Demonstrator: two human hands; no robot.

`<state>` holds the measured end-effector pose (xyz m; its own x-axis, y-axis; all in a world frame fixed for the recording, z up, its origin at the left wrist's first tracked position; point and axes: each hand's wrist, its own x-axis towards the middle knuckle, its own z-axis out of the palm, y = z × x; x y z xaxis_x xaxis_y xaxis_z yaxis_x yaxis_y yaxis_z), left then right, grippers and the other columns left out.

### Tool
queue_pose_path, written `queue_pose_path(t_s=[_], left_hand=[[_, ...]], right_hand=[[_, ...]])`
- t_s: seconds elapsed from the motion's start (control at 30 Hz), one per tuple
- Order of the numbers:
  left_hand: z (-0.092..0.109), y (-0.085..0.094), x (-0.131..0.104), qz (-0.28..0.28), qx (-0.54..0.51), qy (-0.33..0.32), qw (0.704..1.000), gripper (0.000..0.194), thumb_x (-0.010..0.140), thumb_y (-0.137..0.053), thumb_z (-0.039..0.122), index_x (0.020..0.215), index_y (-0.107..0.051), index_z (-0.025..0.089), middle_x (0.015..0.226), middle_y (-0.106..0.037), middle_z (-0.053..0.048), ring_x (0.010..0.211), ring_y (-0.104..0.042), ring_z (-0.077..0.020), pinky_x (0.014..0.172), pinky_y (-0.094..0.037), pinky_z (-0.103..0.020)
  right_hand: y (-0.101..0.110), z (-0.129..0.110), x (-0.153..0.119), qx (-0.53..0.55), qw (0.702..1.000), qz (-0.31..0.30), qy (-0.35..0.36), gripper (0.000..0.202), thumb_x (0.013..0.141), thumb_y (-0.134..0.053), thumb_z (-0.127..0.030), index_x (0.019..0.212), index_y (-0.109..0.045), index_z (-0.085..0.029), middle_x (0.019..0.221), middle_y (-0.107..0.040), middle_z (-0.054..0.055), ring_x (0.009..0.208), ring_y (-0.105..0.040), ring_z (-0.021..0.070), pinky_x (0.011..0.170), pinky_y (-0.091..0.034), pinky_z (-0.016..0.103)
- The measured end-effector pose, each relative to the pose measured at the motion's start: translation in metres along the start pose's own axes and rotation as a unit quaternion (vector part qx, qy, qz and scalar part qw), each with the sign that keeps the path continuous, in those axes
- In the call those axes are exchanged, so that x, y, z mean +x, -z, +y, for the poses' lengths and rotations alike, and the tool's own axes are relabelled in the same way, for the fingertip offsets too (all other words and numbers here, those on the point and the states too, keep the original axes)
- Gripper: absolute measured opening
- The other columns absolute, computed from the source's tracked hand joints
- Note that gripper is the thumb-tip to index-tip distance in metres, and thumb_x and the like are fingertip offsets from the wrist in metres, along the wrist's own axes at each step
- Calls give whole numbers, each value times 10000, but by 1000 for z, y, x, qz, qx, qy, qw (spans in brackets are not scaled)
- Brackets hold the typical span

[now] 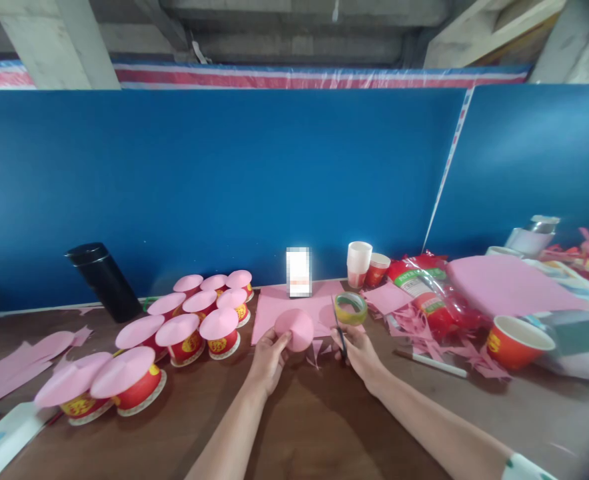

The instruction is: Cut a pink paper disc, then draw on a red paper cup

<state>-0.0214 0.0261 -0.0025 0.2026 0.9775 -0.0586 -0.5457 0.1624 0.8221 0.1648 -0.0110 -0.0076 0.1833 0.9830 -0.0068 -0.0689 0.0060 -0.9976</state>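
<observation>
Between the thumb and fingers of my left hand is a pink paper circle, held up by its lower left edge. My right hand is closed around a pair of dark scissors, blades pointing away from me. The scissors are apart from the circle. Behind both hands lie pink paper sheets on the table. A roll of yellow-green tape stands on the sheets' right end, just beyond my right hand. A pink paper scrap lies between the hands.
On the left, several upturned red cups wear pink paper cones. A black bottle leans behind them. To the right are white paper cups, a red plastic package, pink scraps, a white marker and a red cup.
</observation>
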Motion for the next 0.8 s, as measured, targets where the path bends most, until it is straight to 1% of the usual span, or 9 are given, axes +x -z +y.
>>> queue_pose_path(t_s=[0.13, 0.27, 0.4, 0.5, 0.63, 0.8], left_hand=[[-1, -1, -1, -7, -5, -8, 1000, 249, 625, -738, 229, 821, -625, 126, 761, -659, -27, 687, -608, -114, 657, -478, -229], [-1, -1, -2, -24, -2, -9, 1000, 234, 656, -719, 227, 836, -623, 113, 749, -657, -33, 668, -598, -100, 638, -467, -208], [-1, -3, -4, -15, 10, 9, 1000, 227, 660, -717, 231, 831, -620, 119, 726, -664, -31, 634, -604, -105, 591, -466, -204], [0, -4, -5, -14, 16, 12, 1000, 269, 654, -723, 224, 878, -621, 114, 781, -679, -56, 683, -624, -130, 627, -483, -222], [0, -4, -5, -5, 11, 14, 1000, 297, 642, -732, 230, 890, -622, 109, 814, -685, -77, 737, -636, -161, 680, -497, -251], [1, -4, -4, 20, 30, 26, 999, 298, 661, -717, 258, 906, -632, 111, 818, -680, -76, 713, -624, -141, 673, -499, -241]], right_hand=[[-2, -6, 0, -22, 998, -52, -29, 411, 641, -670, -485, 856, -569, -149, 554, -537, -40, 415, -479, 69, 341, -265, 145], [-3, -1, -2, 8, 998, -56, 2, 436, 637, -686, -478, 907, -566, -156, 586, -541, -40, 440, -463, 68, 369, -311, 163], [2, 9, -1, 22, 996, -86, 31, 415, 671, -690, -439, 940, -565, -149, 625, -534, -31, 481, -468, 69, 429, -366, 183], [6, 13, -2, 25, 993, -104, 52, 390, 713, -667, -414, 972, -556, -145, 646, -519, -25, 526, -475, 79, 478, -403, 201], [7, 11, -6, 8, 991, -117, 70, 351, 749, -638, -402, 966, -554, -140, 659, -510, -19, 538, -467, 80, 499, -406, 210], [7, 3, -10, -4, 988, -136, 69, 353, 758, -625, -408, 969, -546, -137, 658, -502, -16, 553, -454, 84, 520, -405, 219]])
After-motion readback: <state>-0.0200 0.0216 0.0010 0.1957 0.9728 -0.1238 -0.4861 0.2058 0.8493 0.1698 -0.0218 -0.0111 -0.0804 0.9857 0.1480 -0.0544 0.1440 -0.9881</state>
